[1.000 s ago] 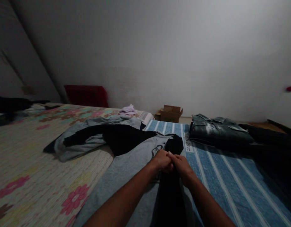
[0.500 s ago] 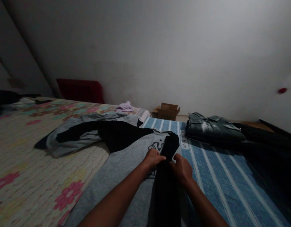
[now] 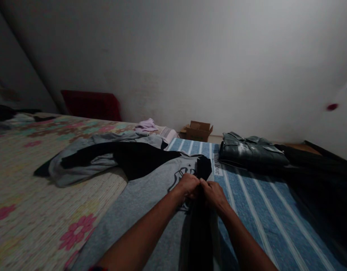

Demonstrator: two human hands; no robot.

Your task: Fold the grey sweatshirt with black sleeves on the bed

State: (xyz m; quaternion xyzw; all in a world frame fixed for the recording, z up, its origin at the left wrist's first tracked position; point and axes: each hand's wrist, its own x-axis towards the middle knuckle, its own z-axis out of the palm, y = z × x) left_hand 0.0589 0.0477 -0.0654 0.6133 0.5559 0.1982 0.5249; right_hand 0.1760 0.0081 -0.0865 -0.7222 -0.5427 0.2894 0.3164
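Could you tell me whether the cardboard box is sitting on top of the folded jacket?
No, the cardboard box stands by the wall, left of the folded jacket.

head-worn view, forward-down, close over bed [image 3: 35, 180]

Folded dark denim jacket [image 3: 251, 154] lies on blue striped sheet [image 3: 264, 214]. Cardboard box [image 3: 198, 131], flaps open, on floor left of jacket, against white wall [image 3: 190, 56]. Small lilac cloth [image 3: 145, 124] further left of jacket. Dark red cushion [image 3: 90, 105] far left of jacket, by wall. Floral bedspread [image 3: 26, 180] well left of jacket, crumpled grey-and-black garment [image 3: 105, 158] on it.
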